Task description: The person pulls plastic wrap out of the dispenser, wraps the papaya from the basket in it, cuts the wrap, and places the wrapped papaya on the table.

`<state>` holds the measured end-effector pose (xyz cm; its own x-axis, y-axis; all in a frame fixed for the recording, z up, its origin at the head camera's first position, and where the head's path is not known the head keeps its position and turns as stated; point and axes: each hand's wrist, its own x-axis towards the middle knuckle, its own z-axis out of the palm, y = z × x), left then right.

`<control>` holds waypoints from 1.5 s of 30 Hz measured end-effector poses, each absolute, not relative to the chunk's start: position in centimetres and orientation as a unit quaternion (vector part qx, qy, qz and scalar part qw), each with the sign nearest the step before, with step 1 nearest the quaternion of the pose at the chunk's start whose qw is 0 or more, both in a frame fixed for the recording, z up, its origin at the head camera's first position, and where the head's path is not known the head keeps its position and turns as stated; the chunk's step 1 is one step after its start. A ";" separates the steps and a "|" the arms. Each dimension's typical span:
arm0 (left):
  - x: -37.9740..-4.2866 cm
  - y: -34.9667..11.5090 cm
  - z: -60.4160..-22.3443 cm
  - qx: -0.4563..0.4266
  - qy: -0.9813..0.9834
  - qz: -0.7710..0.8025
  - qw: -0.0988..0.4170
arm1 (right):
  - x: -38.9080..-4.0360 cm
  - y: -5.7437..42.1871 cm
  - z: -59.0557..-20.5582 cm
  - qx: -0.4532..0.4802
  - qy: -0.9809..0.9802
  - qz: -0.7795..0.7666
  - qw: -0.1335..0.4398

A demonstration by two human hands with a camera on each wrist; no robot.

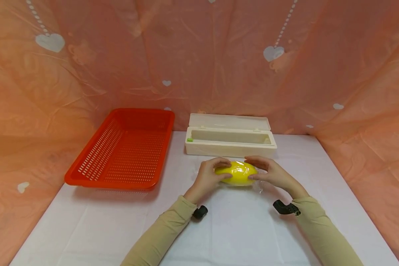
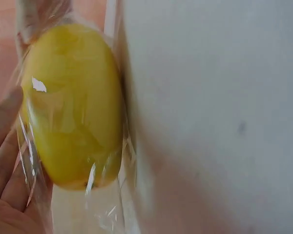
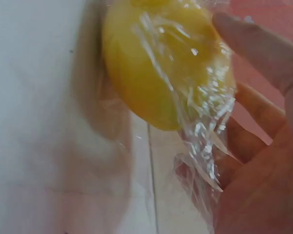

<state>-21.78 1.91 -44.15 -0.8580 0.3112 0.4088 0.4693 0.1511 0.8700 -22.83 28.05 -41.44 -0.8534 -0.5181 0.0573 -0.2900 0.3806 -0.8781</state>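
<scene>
A yellow oval fruit [image 1: 238, 173] lies lengthwise on the white-covered table, wrapped in clear cling film [image 3: 203, 151]. My left hand [image 1: 207, 176] holds its left end, thumb at the front and fingers behind. At the opposite end my right hand [image 1: 277, 175] grips it the same way. Loose, crumpled film hangs past the fruit's end by the right palm in the right wrist view. Glossy film also covers the fruit [image 2: 73, 107] in the left wrist view and trails beyond its lower end. The fruit's exact kind is unclear.
Just behind the hands stands a long white cling film box [image 1: 231, 149], its lid [image 1: 229, 120] raised and a green slider [image 1: 190, 140] at its left. A red perforated basket [image 1: 159, 162] sits at the left. Pink curtain [image 1: 212, 55] surrounds the table [image 1: 239, 236].
</scene>
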 end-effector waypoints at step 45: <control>-18.4 -3.5 -45.8 0.163 -0.465 -0.858 -0.148 | -23.1 27.5 -41.8 -0.210 0.837 -0.491 0.114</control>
